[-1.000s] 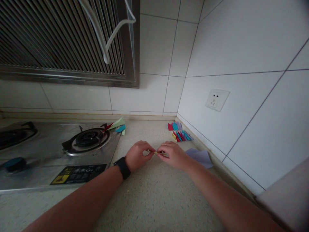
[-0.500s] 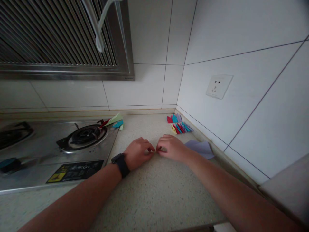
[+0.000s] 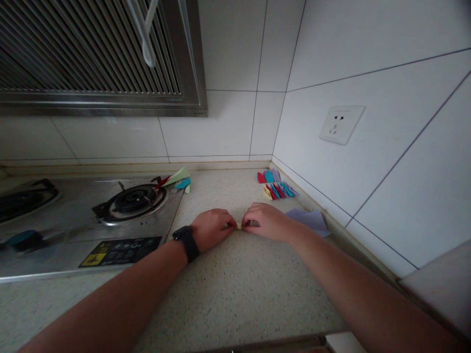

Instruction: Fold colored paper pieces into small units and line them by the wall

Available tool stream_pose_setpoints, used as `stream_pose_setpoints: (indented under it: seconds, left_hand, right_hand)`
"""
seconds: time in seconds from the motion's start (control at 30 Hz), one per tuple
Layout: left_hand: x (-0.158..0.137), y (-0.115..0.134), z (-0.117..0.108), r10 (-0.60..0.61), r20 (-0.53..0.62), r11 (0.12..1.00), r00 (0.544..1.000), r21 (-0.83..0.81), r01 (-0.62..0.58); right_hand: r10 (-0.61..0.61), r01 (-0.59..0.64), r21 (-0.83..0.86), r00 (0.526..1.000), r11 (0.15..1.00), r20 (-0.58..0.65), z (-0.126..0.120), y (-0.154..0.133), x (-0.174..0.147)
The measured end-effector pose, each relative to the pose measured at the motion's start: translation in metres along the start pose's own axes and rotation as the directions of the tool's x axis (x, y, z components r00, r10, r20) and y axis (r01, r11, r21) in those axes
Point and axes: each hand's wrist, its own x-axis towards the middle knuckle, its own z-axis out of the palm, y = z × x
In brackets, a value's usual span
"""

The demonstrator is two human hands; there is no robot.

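Note:
Between my fingertips is a small piece of yellow paper [image 3: 239, 227], mostly hidden by the fingers and held low over the speckled countertop [image 3: 235, 279]. My left hand [image 3: 214, 228] pinches its left end; a black watch is on that wrist. My right hand [image 3: 265, 222] pinches the right end from the other side. Just beyond the right hand, two rows of small folded paper pieces [image 3: 280, 190] in yellow, red, blue and lilac lie near the wall. A lilac sheet of paper [image 3: 311, 221] lies partly behind my right wrist.
On the left is a gas stove [image 3: 138, 198] with burners and a knob [image 3: 25, 241]. Green, red and blue paper scraps [image 3: 180, 179] lie at its right edge. A range hood [image 3: 103, 59] hangs above. The tiled wall on the right carries a socket [image 3: 342, 125].
The camera view has shifted slightly. Both hands keep their pinch, and a little more of the yellow paper shows between the fingertips.

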Motion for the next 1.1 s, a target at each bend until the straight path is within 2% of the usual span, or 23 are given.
stream_pose_setpoints:
  seconds: [0.2, 0.4, 0.6, 0.87, 1.1]
  left_hand:
    - [-0.0002, 0.001, 0.0013, -0.018, 0.013, 1.0, 1.0, 0.006, 0.017]
    - [0.004, -0.0003, 0.0057, -0.14, 0.0, 0.99, 0.99, -0.003, 0.14]
    - [0.0077, -0.0058, 0.002, -0.187, 0.031, 0.982, 0.982, -0.022, 0.188]
    - [0.0084, -0.0036, 0.0009, -0.21, 0.042, 0.977, 0.977, 0.036, 0.209]
    - [0.0073, -0.0027, -0.0017, -0.21, 0.051, 0.977, 0.976, 0.041, 0.209]
  right_hand:
    - [0.012, -0.012, -0.034, 1.0, 0.999, 0.018, -0.0005, 0.0016, -0.0006]
    - [0.06, -0.057, -0.099, 0.998, 0.993, 0.034, 0.001, 0.0021, 0.0012]
    - [0.142, -0.141, -0.071, 0.99, 0.987, 0.015, 0.003, 0.0054, 0.0023]
    - [0.165, -0.162, -0.154, 0.986, 0.975, 0.005, 0.0036, 0.0024, 0.0027]
    - [0.179, -0.173, -0.162, 0.984, 0.971, 0.022, 0.0024, 0.0007, 0.0011]
